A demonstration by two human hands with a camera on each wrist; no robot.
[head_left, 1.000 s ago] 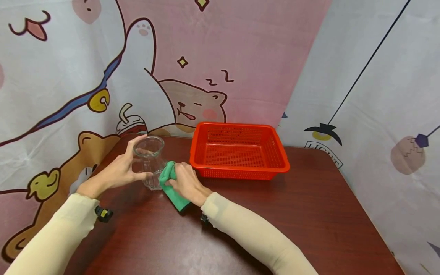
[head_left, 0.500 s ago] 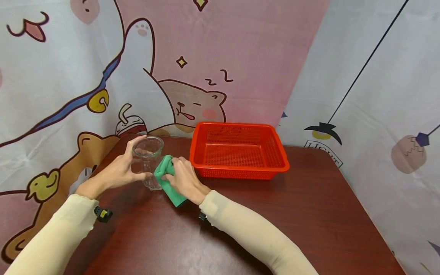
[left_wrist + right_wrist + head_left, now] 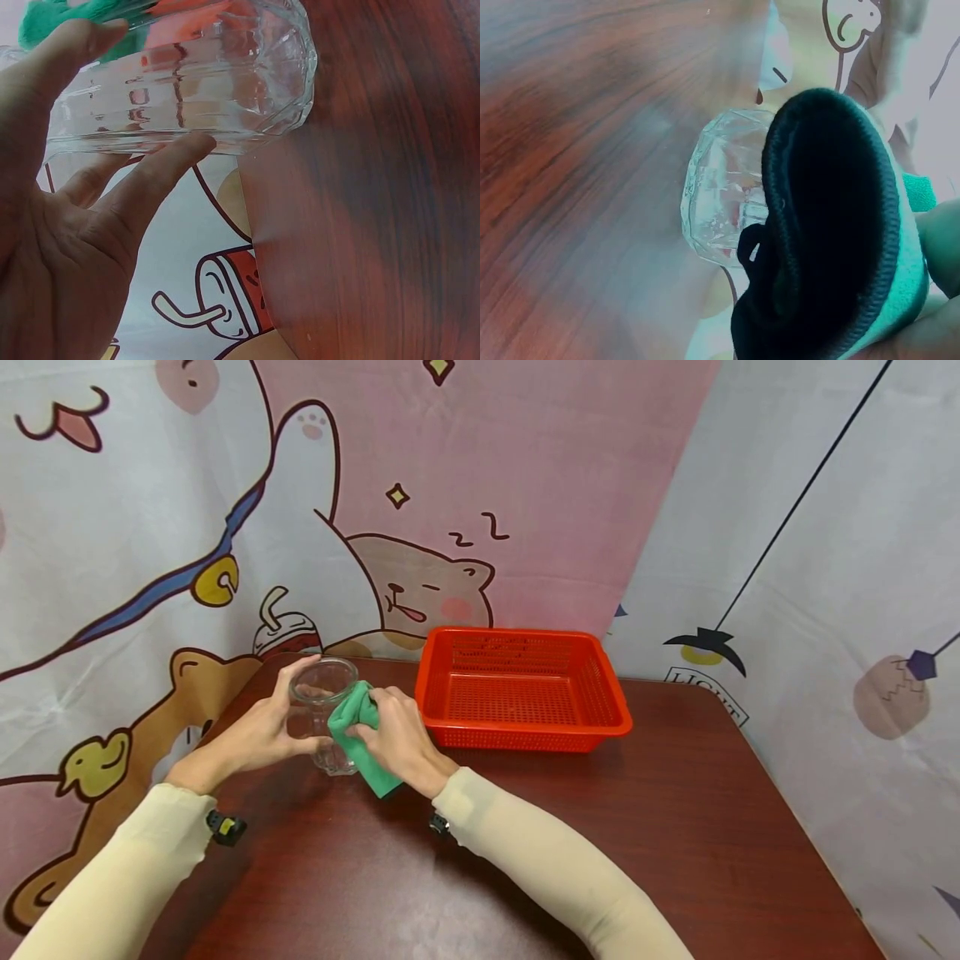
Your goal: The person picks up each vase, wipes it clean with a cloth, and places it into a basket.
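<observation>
The left hand [image 3: 261, 733] spreads its fingers and thumb around the glass vase [image 3: 317, 714], which is upright at the desk's [image 3: 360, 877] left, its mouth cut off in the left wrist view. The right hand [image 3: 401, 735] pinches a bunched green cloth [image 3: 367, 762] at the vase's side, most of its fingertips hidden in the folds; the cloth's dark underside covers much of the vase in the right wrist view.

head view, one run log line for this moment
left hand: grips glass vase | right hand: holds green cloth at vase | red plastic basket: on table
</observation>
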